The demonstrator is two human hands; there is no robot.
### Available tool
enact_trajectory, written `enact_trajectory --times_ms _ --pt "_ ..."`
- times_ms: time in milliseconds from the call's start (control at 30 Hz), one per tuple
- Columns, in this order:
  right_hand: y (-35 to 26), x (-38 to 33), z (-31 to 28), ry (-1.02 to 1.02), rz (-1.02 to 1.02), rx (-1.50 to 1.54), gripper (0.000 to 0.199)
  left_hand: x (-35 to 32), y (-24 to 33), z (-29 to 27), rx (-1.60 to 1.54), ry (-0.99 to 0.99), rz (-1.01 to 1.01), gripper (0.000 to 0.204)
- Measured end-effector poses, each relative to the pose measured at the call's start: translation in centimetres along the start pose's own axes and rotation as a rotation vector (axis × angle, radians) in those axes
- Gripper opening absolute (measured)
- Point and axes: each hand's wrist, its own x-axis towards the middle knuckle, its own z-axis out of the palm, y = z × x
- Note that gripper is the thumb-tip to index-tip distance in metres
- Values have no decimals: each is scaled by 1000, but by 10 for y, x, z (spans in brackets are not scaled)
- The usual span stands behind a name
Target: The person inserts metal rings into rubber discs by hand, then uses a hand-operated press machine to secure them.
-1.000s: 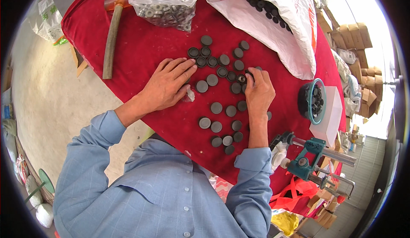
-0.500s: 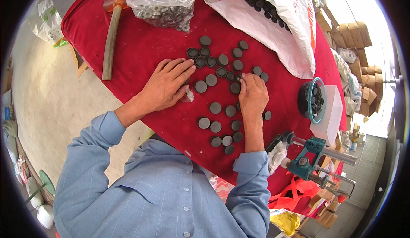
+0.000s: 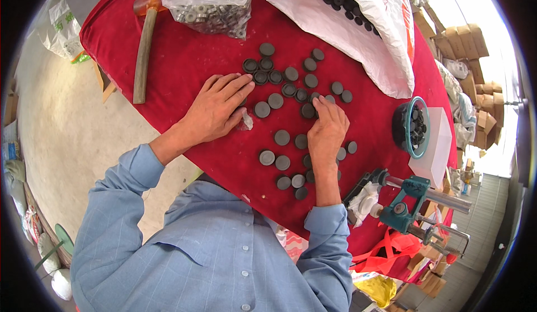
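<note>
Many round black caps lie scattered on the red cloth. Some, like the hollow cap [image 3: 260,77], show a ringed inner side; others, like the solid-looking cap [image 3: 282,137], show a flat face. My left hand [image 3: 217,109] rests with its fingers stretched out beside the hollow group, partly covering a cap under the fingers. A crumpled scrap of clear plastic [image 3: 245,122] lies by its thumb. My right hand [image 3: 328,132] is curled, fingertips down among the caps, close against a dark cap [image 3: 307,110]. Whatever sits between its fingertips is hidden.
At the far left lies a wooden-handled mallet [image 3: 145,57]. Beyond are a clear bag [image 3: 210,15] of small metal parts and a white sack [image 3: 358,43] with black caps. On the right stand a blue-rimmed tub [image 3: 395,130], a white box [image 3: 433,149] and a green metal clamp device [image 3: 411,194].
My right hand has shifted slightly down and left; the small shiny part seen at its fingertips is now out of sight. My left hand stays nearly still. The view has moved slightly.
</note>
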Motion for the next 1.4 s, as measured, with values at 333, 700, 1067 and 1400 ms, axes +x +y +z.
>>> enact_trajectory --times_ms 333,700,1067,1400 --pt "-4 -3 0 -51 -59 -86 44 0 -1 1 -27 -20 -11 69" --pt "-18 12 -12 -31 49 -19 39 1 -1 -6 -93 72 -16 57" --pt "-32 41 4 -225 85 -14 38 60 -20 -17 -105 69 -229 48" --pt "-44 47 9 -245 22 171 39 79 -24 0 -189 -57 -402 38"
